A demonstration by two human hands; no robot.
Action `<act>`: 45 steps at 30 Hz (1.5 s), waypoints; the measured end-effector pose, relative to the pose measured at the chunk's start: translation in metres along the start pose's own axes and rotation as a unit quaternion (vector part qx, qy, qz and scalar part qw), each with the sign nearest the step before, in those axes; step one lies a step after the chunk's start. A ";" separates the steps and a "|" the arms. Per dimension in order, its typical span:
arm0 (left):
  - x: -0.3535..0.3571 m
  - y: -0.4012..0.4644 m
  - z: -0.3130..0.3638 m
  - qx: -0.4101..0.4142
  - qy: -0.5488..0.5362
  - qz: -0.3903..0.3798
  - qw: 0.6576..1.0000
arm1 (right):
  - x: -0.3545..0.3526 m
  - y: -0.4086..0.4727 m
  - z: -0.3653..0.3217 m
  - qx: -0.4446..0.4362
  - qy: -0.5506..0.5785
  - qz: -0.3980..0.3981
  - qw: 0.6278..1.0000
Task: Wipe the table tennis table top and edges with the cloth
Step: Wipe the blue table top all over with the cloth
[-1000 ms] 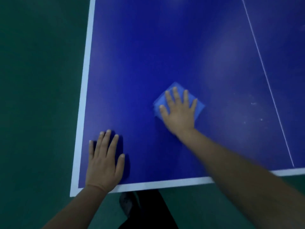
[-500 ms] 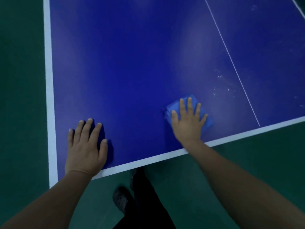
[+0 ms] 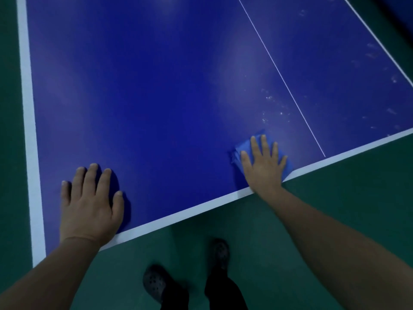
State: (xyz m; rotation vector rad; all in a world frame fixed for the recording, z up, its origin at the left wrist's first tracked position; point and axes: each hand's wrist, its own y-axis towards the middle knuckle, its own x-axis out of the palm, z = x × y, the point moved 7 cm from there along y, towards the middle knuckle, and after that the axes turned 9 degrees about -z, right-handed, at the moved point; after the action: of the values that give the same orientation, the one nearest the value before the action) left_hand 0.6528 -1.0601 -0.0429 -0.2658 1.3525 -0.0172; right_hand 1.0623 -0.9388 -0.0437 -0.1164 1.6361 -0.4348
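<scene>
Far left: dark green matte floor (image 3: 9, 153), then the wide white painted side edge band (image 3: 29, 130) of the deep blue table tennis table top (image 3: 145, 86), running from top of view down to the near corner at bottom left.

Next, the left hand (image 3: 89, 202): laid flat, palm down on the blue surface close to the near-left corner, fingers straight and a little spread, gripping nothing. Wrist crossing the white near edge band (image 3: 178, 214).

Below centre, under the table edge: two dark perforated clog shoes (image 3: 156, 285) on the green floor, w/ dark trouser legs (image 3: 223, 291) above them.

Right of centre, the right hand (image 3: 263, 166): also flat, fingers straight and fanned, pressing down on the folded light blue cloth (image 3: 242, 148). Cloth lying on the table top directly at the near edge band, its right corner touching the white strip; most of it hidden under the palm, only the left part and a bit on the right side visible. No curling of fingers round the cloth, just pressing.

Just beyond the cloth, whitish dust specks (image 3: 272, 108) on the blue, beside the thin white centre line (image 3: 283, 79). More such marks on the right half, approx. up to the far right white edge line (image 3: 380, 41).
</scene>
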 end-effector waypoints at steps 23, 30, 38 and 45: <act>0.037 0.019 0.178 0.073 -0.032 -0.004 0.997 | 0.021 -0.026 -0.004 -0.262 -0.069 0.040 0.962; 0.037 0.019 0.182 0.068 -0.023 -0.018 0.997 | -0.033 0.078 0.138 0.037 0.024 0.018 0.999; 0.037 0.020 0.183 0.063 -0.013 -0.022 0.998 | -0.005 0.035 0.077 -0.259 -0.073 0.025 0.963; 0.035 0.021 0.183 0.062 -0.011 -0.024 0.998 | -0.040 0.092 0.183 0.049 0.016 -0.008 0.999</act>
State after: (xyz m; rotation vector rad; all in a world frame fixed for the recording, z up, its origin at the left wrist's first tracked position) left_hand 0.8345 -1.0128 -0.0459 -0.1922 1.3179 -0.1378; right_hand 1.2619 -0.8797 -0.0475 -0.0482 1.6432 -0.5310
